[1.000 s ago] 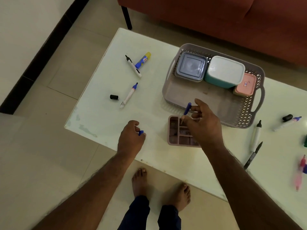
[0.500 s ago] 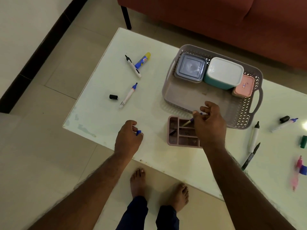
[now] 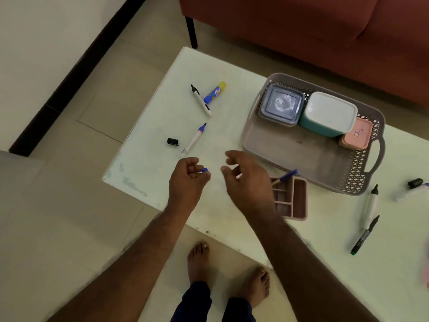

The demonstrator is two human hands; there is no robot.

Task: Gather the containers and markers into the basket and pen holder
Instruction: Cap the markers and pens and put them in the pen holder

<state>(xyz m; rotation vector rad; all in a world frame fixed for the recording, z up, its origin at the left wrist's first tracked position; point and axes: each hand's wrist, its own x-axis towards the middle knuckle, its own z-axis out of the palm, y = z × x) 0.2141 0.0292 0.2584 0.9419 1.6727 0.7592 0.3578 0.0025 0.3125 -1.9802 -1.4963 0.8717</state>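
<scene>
Table edge; pen holder half behind right hand.

Dim room — beige tiled floor, cream wall with dark skirting, rust-red sofa.

I see pale table, glossy top. Near left edge: black marker touching blue-yellow glue stick, blue-tipped marker, loose black cap beside it. Grey basket toward far edge. Pink pen holder just beside basket, at near edge. Toward right edge: white marker, dark green marker, another black cap.
</scene>
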